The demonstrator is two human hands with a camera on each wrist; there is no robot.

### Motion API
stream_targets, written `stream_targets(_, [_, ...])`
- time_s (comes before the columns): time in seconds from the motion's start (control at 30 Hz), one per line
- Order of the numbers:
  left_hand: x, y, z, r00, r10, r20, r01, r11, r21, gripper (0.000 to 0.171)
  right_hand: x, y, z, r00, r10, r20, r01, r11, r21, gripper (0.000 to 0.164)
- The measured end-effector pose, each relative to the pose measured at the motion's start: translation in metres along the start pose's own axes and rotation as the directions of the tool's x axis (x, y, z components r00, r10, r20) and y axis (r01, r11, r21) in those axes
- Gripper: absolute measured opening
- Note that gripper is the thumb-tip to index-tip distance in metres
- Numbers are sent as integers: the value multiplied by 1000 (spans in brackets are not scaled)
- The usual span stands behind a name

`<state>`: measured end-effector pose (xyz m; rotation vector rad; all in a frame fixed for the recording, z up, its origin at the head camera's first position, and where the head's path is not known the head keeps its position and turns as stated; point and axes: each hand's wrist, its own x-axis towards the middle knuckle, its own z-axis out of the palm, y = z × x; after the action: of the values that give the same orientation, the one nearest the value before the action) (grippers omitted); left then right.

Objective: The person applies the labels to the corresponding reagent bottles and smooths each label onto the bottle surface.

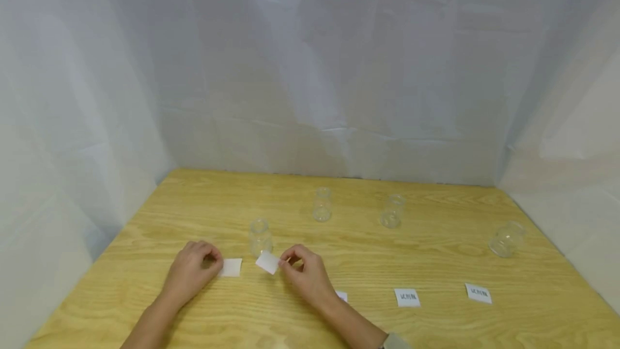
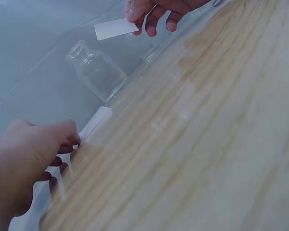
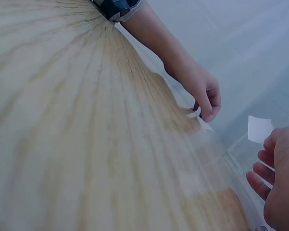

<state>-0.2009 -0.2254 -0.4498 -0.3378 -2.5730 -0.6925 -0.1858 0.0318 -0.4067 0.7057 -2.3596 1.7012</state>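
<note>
Left hand (image 1: 194,268), at the lower left of the head view, pinches the edge of the left card (image 1: 231,267) between thumb and forefinger. The left card is blank on its visible face and extends toward the middle of the frame; whether it touches the table (image 1: 290,322) cannot be told. Right hand (image 1: 305,276), at the lower centre of the head view, pinches the right card (image 1: 267,263) by one corner. The right card is held above the table, tilted, with a plain white face showing.

Front bottle (image 1: 260,236): clear glass, upright, left of centre, directly behind the right card. The left wrist view shows the two apart.

Remaining glassware, all clear: centre bottle (image 1: 322,206) and right-centre bottle (image 1: 393,211), both farther back; far-right bottle (image 1: 506,239), near the right edge of the table.

Lower right of the head view: middle label (image 1: 407,298) and outer label (image 1: 478,293) lie on the table, dark characters facing up. A partly hidden label (image 1: 342,295) shows beside the right wrist. White sheeting (image 1: 329,69) fills the upper frame.
</note>
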Motion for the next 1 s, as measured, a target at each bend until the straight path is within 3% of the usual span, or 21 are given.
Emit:
stream_targets(0.3, [1, 1, -1, 1000, 6, 3, -6, 999, 40, 10, 5, 39, 9, 1000, 1, -12, -1, 1000, -5, 5])
stream_targets(0.63, [1, 6, 0, 998, 21, -57, -21, 1000, 3, 14, 4, 43, 9, 1000, -12, -15, 12, 1000, 0, 6])
stream_targets(0.73, [0, 15, 2, 991, 71, -109, -77, 996, -52, 18, 4, 44, 10, 1000, -6, -17, 6, 1000, -2, 5])
stream_targets(0.83, [0, 30, 6, 964, 182, -193, -206, 973, -109, 22, 4, 44, 11, 1000, -5, -23, 5, 1000, -9, 5])
stream_targets(1.0, [0, 55, 17, 886, 353, -301, -418, 889, -188, 19, 5, 44, 11, 1000, 0, -29, -1, 999, -44, 6])
